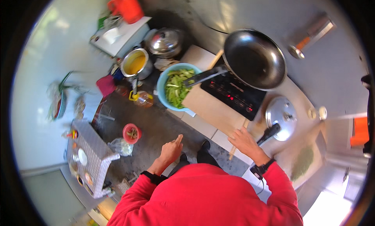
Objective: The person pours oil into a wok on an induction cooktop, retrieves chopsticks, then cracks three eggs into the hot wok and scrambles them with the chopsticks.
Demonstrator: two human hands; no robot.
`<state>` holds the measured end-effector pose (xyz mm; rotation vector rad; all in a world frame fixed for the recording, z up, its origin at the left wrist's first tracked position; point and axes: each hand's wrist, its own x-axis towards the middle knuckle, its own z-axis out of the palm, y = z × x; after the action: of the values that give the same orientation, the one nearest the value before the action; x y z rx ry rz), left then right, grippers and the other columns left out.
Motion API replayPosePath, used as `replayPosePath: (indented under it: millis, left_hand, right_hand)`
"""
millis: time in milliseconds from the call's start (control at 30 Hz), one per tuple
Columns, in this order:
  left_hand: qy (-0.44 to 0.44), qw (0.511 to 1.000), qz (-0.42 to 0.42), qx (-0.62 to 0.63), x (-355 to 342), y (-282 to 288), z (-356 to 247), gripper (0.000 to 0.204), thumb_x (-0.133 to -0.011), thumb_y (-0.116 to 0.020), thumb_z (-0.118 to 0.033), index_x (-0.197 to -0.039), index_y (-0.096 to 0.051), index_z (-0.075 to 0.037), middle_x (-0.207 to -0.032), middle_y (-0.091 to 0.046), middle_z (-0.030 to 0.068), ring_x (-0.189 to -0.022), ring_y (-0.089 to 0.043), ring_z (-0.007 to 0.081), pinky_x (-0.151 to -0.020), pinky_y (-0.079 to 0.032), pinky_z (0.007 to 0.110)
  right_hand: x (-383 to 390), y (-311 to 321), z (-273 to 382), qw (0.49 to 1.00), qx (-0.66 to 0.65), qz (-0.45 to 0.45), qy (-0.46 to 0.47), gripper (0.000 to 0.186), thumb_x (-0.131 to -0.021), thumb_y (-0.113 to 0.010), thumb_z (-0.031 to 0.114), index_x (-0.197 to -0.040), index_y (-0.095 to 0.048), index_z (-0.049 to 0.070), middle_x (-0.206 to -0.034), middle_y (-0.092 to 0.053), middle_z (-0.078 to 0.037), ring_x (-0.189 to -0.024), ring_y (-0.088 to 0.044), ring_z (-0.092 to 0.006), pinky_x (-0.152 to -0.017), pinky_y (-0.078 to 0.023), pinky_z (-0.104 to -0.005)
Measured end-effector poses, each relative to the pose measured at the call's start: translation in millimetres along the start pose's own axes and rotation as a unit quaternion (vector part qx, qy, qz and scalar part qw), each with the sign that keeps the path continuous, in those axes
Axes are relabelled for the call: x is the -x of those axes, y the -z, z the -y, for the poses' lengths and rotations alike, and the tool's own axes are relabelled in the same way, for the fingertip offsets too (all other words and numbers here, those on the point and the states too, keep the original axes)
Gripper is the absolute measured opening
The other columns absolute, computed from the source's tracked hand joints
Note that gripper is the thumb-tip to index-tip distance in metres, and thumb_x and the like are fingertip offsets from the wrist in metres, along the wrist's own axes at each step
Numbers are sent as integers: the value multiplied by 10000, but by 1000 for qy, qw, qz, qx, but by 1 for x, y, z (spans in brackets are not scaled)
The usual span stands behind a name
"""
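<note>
My left hand (171, 151) hangs over the dark floor in front of me, its index finger stretched out and nothing visible in it. At the counter's near edge, the fingers of my right hand (245, 143) close over a thin wooden stick (233, 151). Just beyond lies a tan board (213, 112) beside a black induction cooktop (228, 94) with lit red marks. A black wok (254, 58) sits on the cooktop. Left of it, a light-blue basin (161, 94) holds chopped greens (176, 89), with a dark-handled utensil (207, 75) lying across its rim.
Beside my right wrist is a shiny pot lid or lidded pan (282, 116) with a black handle (269, 134). Back left stand a pot of yellow liquid (136, 64), a lidded steel pot (165, 42) and an oil bottle (144, 99). A pink bowl (132, 133) is at left.
</note>
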<state>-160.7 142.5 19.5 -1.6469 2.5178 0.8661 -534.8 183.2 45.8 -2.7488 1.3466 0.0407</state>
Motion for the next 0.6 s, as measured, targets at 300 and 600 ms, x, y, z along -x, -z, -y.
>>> replayPosePath:
  millis: [300,600]
  left_hand:
    - [31,999,-1,19,29,5,41,372,-923,-562,-216,-1268,-527,-80,-915,-702,185,-789,-682,395,-657,-542,510]
    - [49,996,-58,48,75,18,113,276,-924,-563,-224,-1159,-530,-85,-826,-690,174,-747,-675,399,-615,-530,531]
  right_hand:
    - [30,0,-32,993,112,-37,-9,442,-828,-579,145,-1267,-583,93,-1197,-563,-79,-1168,-511,-247,-919,-424,-399]
    - [23,-5,-24,981,152,77,-94,407,-825,-576,77,-1231,-567,51,-1086,-569,-120,-1109,-525,-306,-867,-472,-399]
